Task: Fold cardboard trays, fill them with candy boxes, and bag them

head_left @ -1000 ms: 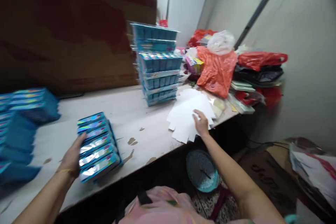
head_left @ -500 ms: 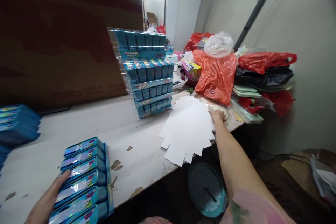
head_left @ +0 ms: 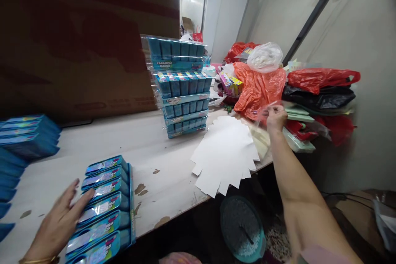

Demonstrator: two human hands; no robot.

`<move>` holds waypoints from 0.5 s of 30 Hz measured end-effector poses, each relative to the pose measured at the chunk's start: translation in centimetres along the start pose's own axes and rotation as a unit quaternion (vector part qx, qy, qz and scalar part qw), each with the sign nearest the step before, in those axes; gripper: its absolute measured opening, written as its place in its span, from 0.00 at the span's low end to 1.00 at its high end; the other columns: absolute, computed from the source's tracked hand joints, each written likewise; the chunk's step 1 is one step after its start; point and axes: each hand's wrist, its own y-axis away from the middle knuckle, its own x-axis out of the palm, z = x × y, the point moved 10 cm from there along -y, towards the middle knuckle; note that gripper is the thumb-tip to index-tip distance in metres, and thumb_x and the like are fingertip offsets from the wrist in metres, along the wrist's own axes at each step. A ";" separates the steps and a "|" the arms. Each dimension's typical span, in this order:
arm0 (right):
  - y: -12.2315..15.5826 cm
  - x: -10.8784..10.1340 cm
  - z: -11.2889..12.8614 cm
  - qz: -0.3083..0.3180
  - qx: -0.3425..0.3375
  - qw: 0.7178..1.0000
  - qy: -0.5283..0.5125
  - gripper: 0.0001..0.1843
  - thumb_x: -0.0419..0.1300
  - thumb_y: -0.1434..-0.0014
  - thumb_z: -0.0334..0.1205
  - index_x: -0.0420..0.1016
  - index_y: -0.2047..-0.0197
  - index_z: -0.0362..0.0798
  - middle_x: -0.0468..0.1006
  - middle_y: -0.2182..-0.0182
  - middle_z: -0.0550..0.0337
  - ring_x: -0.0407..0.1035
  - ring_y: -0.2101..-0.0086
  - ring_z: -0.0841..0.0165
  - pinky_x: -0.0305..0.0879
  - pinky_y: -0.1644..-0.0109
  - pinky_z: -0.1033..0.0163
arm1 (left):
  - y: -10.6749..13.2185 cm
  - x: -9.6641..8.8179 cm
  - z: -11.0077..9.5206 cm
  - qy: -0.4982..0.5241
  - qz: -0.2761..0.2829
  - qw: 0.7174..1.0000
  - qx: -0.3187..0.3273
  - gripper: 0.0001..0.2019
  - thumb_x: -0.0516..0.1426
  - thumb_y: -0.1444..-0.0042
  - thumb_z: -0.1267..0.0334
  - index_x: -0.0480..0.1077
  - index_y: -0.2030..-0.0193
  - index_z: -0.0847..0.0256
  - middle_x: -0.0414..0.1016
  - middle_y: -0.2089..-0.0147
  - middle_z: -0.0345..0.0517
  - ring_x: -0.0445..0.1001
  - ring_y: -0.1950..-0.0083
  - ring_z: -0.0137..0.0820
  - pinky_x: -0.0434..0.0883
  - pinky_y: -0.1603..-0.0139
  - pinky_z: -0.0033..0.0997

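Observation:
My left hand [head_left: 57, 225] has its fingers apart, thumb touching or just over the edge of a display tray of blue candy tins [head_left: 103, 200]. The tins stand in a row with shiny printed lids, at the front of the table. My right hand [head_left: 276, 117] is raised at the right end of the table, fingers pinched on a clear plastic bag [head_left: 262, 116], thin and partly blurred. Below it lies a flat pale stack of similar plastic [head_left: 261, 140]. Fanned white paper sheets [head_left: 224, 152] lie left of that stack.
Wrapped trays of blue tins [head_left: 182, 86] are stacked at the table's back, by a large brown carton [head_left: 86, 41]. More blue tins [head_left: 27, 136] stand at far left. Red bags [head_left: 262, 86] crowd the right end. A teal bin [head_left: 243, 229] stands below the front edge.
My right hand has lifted from the pale plastic stack, now with a clear bag in its fingers. My left hand has loosened from the tin tray, its fingers spreading. The view has shifted slightly.

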 end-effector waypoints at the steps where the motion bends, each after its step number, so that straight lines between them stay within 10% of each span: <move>1: 1.6 1.1 2.9 0.059 -0.026 0.994 -0.090 0.11 0.52 0.46 0.43 0.65 0.64 0.44 0.74 0.75 0.58 0.67 0.80 0.73 0.61 0.76 0.68 | 0.9 -0.8 -2.2 -0.025 -0.042 0.996 0.069 0.27 0.54 0.59 0.43 0.56 0.48 0.31 0.49 0.39 0.08 0.48 0.36 0.37 0.49 0.38 0.48; 4: 11.5 6.1 12.0 0.312 -0.074 0.906 -0.275 0.11 0.57 0.48 0.45 0.64 0.67 0.46 0.74 0.77 0.62 0.65 0.83 0.75 0.57 0.81 0.71 | 5.2 0.8 -7.4 0.027 -0.005 0.987 0.157 0.21 0.54 0.56 0.43 0.65 0.54 0.39 0.61 0.43 0.21 0.60 0.42 0.36 0.56 0.39 0.39; 6: 19.0 7.9 16.7 0.398 -0.066 0.841 -0.360 0.10 0.57 0.48 0.45 0.64 0.67 0.47 0.75 0.77 0.63 0.66 0.83 0.75 0.58 0.80 0.71 | 9.0 6.9 -8.4 0.137 0.237 0.960 0.064 0.22 0.51 0.53 0.42 0.70 0.58 0.52 0.70 0.50 0.38 0.70 0.52 0.37 0.64 0.46 0.38; 9: 27.2 9.3 21.0 0.455 -0.018 0.761 -0.462 0.09 0.57 0.47 0.44 0.65 0.67 0.48 0.74 0.78 0.65 0.65 0.83 0.76 0.59 0.81 0.71 | 16.8 13.3 -10.7 0.322 0.525 0.783 -0.089 0.37 0.43 0.54 0.34 0.68 0.55 0.66 0.72 0.55 0.59 0.73 0.58 0.41 0.69 0.57 0.43; 12: 30.8 10.4 21.9 0.456 0.046 0.724 -0.515 0.08 0.58 0.47 0.44 0.65 0.68 0.48 0.72 0.81 0.67 0.63 0.85 0.77 0.56 0.84 0.73 | 17.0 12.3 -12.5 0.481 0.497 0.716 -0.092 0.36 0.44 0.52 0.35 0.64 0.49 0.64 0.67 0.48 0.59 0.69 0.50 0.41 0.68 0.53 0.41; 15: 32.1 12.3 19.8 0.438 0.089 0.748 -0.491 0.10 0.59 0.48 0.44 0.65 0.69 0.47 0.71 0.82 0.67 0.63 0.85 0.77 0.53 0.85 0.74 | 13.3 8.0 -10.1 0.528 0.330 0.777 -0.093 0.21 0.52 0.48 0.48 0.66 0.54 0.59 0.71 0.52 0.52 0.73 0.57 0.34 0.71 0.61 0.33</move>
